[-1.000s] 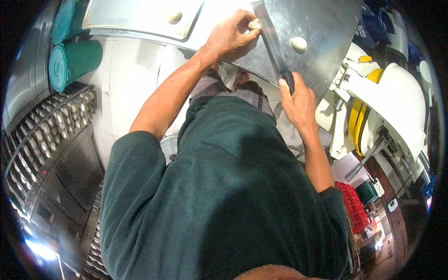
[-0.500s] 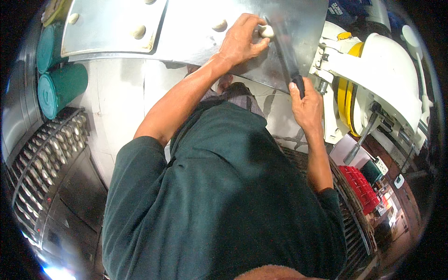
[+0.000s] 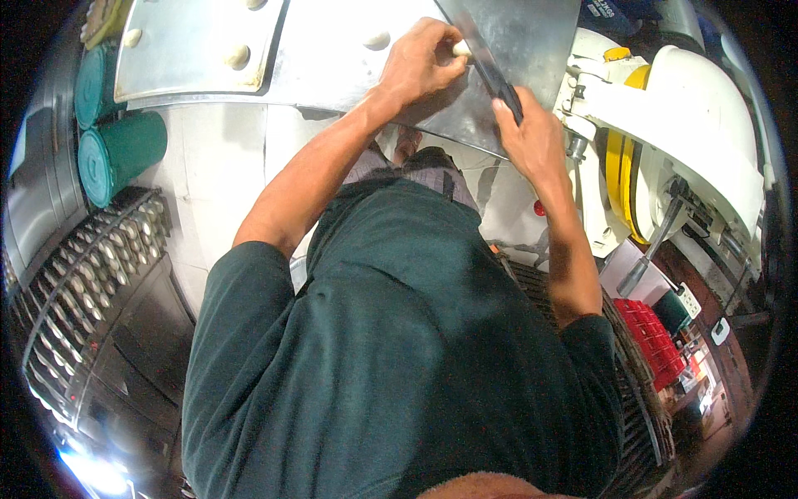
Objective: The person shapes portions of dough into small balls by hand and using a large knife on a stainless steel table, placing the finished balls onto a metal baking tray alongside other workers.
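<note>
My left hand (image 3: pixel 420 62) is on the steel tabletop (image 3: pixel 536 50), thumb and fingers closed round a small pale piece of dough (image 3: pixel 460 49). Gripped by its black handle, a long-bladed knife (image 3: pixel 484 60) is in my right hand (image 3: pixel 534 140). Its blade slants up and left, right beside the dough at my left fingertips; whether it touches cannot be made out. A round dough ball (image 3: pixel 376 41) lies on the table left of my left hand. Farther left, more balls such as this larger one (image 3: pixel 236 56) sit on a flat metal tray (image 3: pixel 187 62).
To the right stands a white machine (image 3: pixel 702 125) with a yellow ring. Green lidded bins (image 3: pixel 129 150) are at the left, above a rack (image 3: pixel 96 274) loaded with rows of pale pieces. A red basket (image 3: pixel 651 343) sits low on the right.
My right hand has moved up and left with the knife, bringing the blade close against the dough piece. My left hand has shifted slightly left, still holding the dough. The whole view has tilted a little.
</note>
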{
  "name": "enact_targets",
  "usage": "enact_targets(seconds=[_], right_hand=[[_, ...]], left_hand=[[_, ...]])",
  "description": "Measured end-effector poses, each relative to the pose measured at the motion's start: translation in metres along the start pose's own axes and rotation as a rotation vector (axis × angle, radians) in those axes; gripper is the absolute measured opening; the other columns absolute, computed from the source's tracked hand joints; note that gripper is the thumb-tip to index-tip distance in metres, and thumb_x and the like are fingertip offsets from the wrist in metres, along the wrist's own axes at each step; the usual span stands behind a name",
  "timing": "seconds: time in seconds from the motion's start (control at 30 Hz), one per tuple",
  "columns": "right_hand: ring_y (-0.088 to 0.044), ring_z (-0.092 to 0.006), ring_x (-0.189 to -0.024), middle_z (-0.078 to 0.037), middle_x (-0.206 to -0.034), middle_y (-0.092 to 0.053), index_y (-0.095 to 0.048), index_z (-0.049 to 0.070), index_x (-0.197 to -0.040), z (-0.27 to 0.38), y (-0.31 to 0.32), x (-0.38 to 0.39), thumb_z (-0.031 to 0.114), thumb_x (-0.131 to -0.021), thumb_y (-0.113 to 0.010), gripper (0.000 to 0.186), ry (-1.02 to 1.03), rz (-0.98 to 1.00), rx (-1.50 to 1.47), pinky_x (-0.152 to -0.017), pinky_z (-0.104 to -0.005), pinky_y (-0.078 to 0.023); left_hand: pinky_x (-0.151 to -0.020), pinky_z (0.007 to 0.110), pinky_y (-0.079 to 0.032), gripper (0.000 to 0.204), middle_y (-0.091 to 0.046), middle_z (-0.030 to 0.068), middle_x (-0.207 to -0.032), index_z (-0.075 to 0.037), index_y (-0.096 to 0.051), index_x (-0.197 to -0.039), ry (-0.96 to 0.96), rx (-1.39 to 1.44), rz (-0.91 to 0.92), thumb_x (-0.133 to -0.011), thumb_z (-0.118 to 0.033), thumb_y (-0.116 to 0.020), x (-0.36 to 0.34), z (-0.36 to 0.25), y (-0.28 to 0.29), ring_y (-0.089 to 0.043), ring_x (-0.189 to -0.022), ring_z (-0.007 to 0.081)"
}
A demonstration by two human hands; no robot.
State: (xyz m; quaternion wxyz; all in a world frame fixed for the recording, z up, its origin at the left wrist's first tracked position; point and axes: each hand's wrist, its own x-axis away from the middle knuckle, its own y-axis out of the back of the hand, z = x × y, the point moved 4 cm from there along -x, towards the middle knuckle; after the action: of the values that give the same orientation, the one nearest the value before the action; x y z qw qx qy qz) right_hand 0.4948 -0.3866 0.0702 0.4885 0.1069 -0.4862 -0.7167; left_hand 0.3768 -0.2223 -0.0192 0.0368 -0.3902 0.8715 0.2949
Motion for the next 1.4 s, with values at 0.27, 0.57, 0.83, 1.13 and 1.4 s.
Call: enact_targets(seconds=[0.27, 0.57, 0.83, 1.13, 1.4], right_hand=[[-0.073, -0.0416, -0.082, -0.024, -0.088, -0.072, -0.064, 0.005, -0.119, -0.027, 0.004, 0.068, 0.029, -0.099, -0.066, 0.031, -0.070, -0.067, -0.118, -0.073, -0.0474, -0.055], [-0.072, -0.0450, -0.083, -0.024, -0.086, -0.072, -0.065, 0.005, -0.117, -0.029, -0.013, 0.062, 0.030, -0.098, -0.067, 0.031, -0.050, -0.057, -0.088, -0.073, -0.0500, -0.055], [-0.072, -0.0445, -0.082, -0.025, -0.084, -0.071, -0.065, 0.004, -0.115, -0.019, -0.008, 0.025, 0.032, -0.099, -0.065, 0.032, -0.009, -0.052, -0.076, -0.072, -0.0505, -0.055], [-0.074, -0.0395, -0.081, -0.022, -0.086, -0.071, -0.065, 0.005, -0.117, -0.026, -0.007, 0.079, 0.028, -0.098, -0.067, 0.029, -0.131, -0.040, -0.216, -0.072, -0.0442, -0.056], [-0.072, -0.0450, -0.084, -0.025, -0.086, -0.071, -0.065, 0.005, -0.116, -0.034, -0.014, 0.065, 0.030, -0.098, -0.067, 0.031, -0.049, -0.045, -0.118, -0.073, -0.0492, -0.055]], left_hand=[[-0.087, 0.039, -0.058, 0.050, -0.070, 0.0128, -0.113, -0.007, -0.062, -0.124, 0.070, 0.067, 0.036, -0.083, -0.025, -0.084, 0.006, -0.001, 0.001, -0.072, -0.101, 0.0313], [-0.079, 0.036, -0.060, 0.038, -0.071, 0.0114, -0.108, -0.005, -0.069, -0.110, -0.029, 0.029, 0.023, -0.082, -0.023, -0.085, 0.005, 0.002, 0.002, -0.075, -0.088, 0.0261], [-0.083, 0.038, -0.059, 0.046, -0.071, 0.0120, -0.111, -0.007, -0.066, -0.119, -0.084, -0.040, -0.045, -0.082, -0.025, -0.085, 0.002, -0.003, 0.003, -0.074, -0.096, 0.0289], [-0.086, 0.038, -0.059, 0.048, -0.071, 0.0110, -0.111, -0.008, -0.066, -0.120, 0.081, 0.052, 0.104, -0.081, -0.029, -0.086, 0.009, 0.001, 0.002, -0.073, -0.097, 0.0280], [-0.080, 0.036, -0.060, 0.038, -0.072, 0.0101, -0.108, -0.007, -0.070, -0.112, 0.044, 0.009, 0.111, -0.083, -0.027, -0.085, 0.007, 0.001, 0.001, -0.074, -0.091, 0.0237]])
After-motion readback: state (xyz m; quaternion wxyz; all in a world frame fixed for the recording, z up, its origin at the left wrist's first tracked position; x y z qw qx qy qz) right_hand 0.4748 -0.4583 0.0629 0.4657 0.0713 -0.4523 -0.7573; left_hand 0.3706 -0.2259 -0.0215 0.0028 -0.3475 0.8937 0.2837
